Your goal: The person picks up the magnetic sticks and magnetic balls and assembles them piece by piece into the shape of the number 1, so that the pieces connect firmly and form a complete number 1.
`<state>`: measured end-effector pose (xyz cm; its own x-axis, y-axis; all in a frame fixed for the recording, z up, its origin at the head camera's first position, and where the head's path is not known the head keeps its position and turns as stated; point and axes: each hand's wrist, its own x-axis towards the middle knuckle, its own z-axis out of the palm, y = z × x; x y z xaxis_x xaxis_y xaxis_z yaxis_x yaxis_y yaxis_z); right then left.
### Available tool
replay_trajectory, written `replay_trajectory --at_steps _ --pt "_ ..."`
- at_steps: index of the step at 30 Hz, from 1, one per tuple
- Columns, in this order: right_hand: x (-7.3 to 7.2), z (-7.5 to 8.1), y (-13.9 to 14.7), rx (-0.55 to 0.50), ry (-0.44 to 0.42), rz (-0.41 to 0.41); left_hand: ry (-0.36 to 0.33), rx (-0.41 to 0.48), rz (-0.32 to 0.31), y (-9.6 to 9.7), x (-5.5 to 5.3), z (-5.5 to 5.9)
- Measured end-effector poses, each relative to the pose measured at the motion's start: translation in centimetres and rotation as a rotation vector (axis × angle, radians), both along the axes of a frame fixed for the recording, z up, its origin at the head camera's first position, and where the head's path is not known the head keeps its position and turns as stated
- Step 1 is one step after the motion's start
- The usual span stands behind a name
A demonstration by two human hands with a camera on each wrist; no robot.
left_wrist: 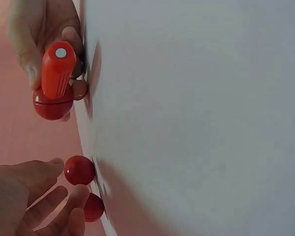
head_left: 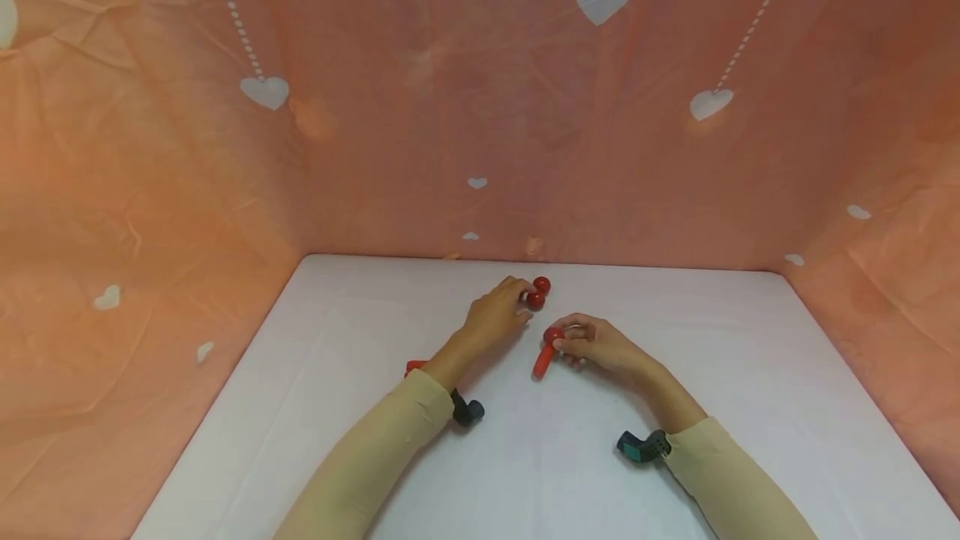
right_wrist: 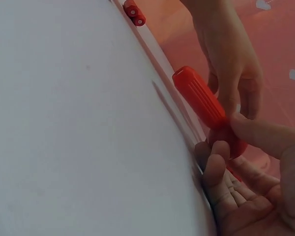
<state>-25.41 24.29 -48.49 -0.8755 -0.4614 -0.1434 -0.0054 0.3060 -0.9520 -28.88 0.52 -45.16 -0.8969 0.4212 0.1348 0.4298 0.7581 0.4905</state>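
My right hand point(head_left: 600, 347) pinches a red ball point(left_wrist: 53, 107) between thumb and fingers. A ribbed red rod point(right_wrist: 199, 96), with a pale round spot on its end, joins that ball and points down toward the near side in the head view. Ahead and to the left, my left hand point(head_left: 495, 317) reaches over the table beside two more red balls, a nearer ball point(head_left: 536, 301) and a farther ball point(head_left: 542, 283). Its thumb and fingers are spread and loosely bent, the tips right at the nearer ball; one finger partly covers the other ball in the left wrist view.
Red rods point(right_wrist: 135, 14) with pale end spots lie on the white table point(head_left: 585, 473), mostly hidden behind my left wrist in the head view. Orange cloth point(head_left: 480, 123) with white hearts walls the back and both sides. Each wrist carries a dark camera point(head_left: 643, 447).
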Motion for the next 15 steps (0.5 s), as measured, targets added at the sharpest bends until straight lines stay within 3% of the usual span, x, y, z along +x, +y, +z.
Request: replay_trajectory --at_steps 8,15 --pt "0.1 0.2 -0.1 -0.041 -0.045 -0.016 0.046 -0.066 -0.007 1.1 -0.4 0.0" --pt "0.3 0.3 -0.1 -0.043 -0.054 -0.017 0.033 -0.067 0.008 1.5 -1.0 -0.2"
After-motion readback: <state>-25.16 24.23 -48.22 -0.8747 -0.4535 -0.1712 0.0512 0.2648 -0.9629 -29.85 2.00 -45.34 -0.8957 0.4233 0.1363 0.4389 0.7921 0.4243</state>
